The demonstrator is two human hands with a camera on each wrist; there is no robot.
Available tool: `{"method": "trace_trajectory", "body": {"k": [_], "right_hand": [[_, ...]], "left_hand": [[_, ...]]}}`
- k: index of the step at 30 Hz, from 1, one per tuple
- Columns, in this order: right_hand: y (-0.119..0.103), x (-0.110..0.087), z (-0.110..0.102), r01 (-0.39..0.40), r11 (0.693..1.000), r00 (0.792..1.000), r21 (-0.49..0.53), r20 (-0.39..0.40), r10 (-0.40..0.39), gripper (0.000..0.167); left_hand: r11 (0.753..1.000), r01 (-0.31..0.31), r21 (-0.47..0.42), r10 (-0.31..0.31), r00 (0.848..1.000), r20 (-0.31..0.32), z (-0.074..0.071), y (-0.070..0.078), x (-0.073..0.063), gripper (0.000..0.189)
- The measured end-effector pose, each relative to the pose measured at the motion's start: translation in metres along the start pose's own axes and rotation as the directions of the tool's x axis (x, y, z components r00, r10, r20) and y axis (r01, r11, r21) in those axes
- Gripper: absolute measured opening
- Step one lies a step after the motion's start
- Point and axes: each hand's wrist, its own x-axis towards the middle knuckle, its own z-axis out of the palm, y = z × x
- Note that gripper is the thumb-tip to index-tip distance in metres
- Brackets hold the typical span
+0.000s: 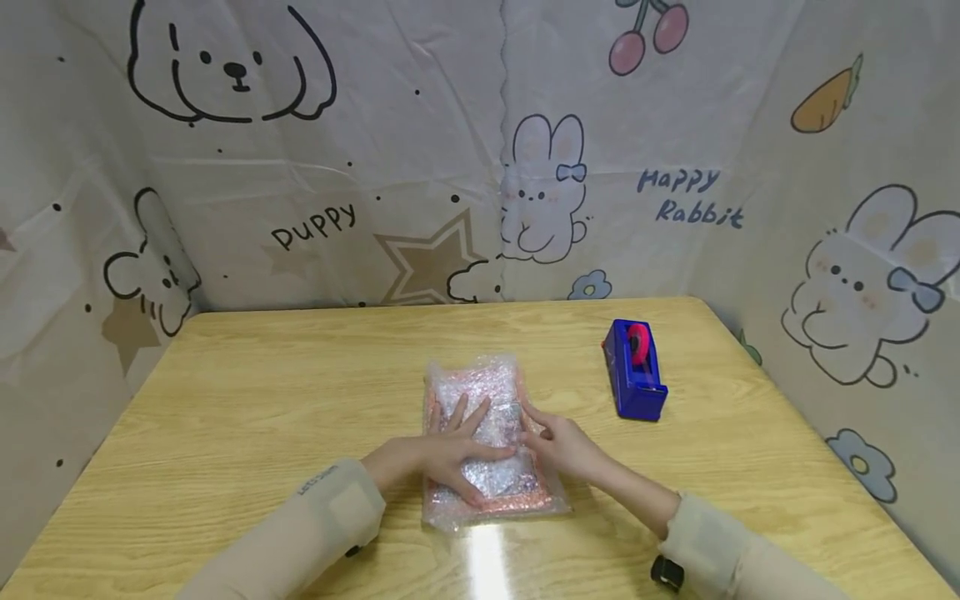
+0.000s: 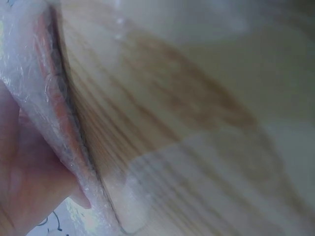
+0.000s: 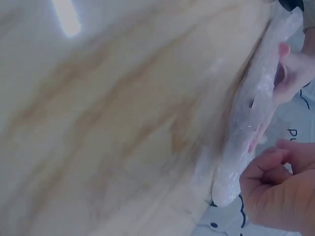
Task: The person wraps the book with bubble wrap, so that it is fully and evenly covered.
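Note:
A flat parcel (image 1: 480, 383) wrapped in clear bubble wrap lies on the table, with orange-pink edges showing through. My left hand (image 1: 457, 457) rests on its top, fingers spread wide. From the right, my right hand (image 1: 562, 446) pinches the wrap along the parcel's right edge with curled fingers and thumb. The right wrist view shows those bent fingers (image 3: 261, 182) against the wrap (image 3: 246, 123); the exact pinch spot is hard to make out. In the left wrist view, part of the left hand (image 2: 34, 172) lies against the parcel's side (image 2: 64, 113).
A blue tape dispenser (image 1: 636, 379) with a pink-red reel stands on the table (image 1: 300, 375), to the right of and behind the parcel. Cloth curtains (image 1: 420, 150) with cartoon prints rise behind and at both sides.

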Motion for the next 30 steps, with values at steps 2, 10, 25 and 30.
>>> {"method": "trace_trajectory", "body": {"k": [2, 10, 25, 30], "right_hand": [[0.002, -0.001, 0.003, 0.060, 0.996, 0.998, -0.061, -0.023, -0.062, 0.048], [0.003, -0.009, 0.011, 0.130, 0.918, 0.991, -0.376, 0.026, -0.130, 0.046], [0.006, -0.010, 0.008, 0.208, 0.854, 0.977, -0.477, 0.070, -0.199, 0.068], [0.007, -0.009, 0.008, 0.261, 0.844, 0.965, -0.468, 0.135, -0.224, 0.056]], "left_hand": [[1.000, 0.002, 0.002, -0.002, 1.000, 0.005, 0.001, 0.000, 0.000, 0.077], [1.000, 0.010, 0.000, -0.010, 1.000, -0.003, 0.000, 0.002, -0.001, 0.077], [0.999, 0.034, -0.007, -0.034, 0.999, -0.036, -0.003, 0.013, -0.012, 0.072], [0.999, 0.036, -0.020, -0.037, 0.999, -0.025, -0.003, 0.014, -0.013, 0.072]]}}
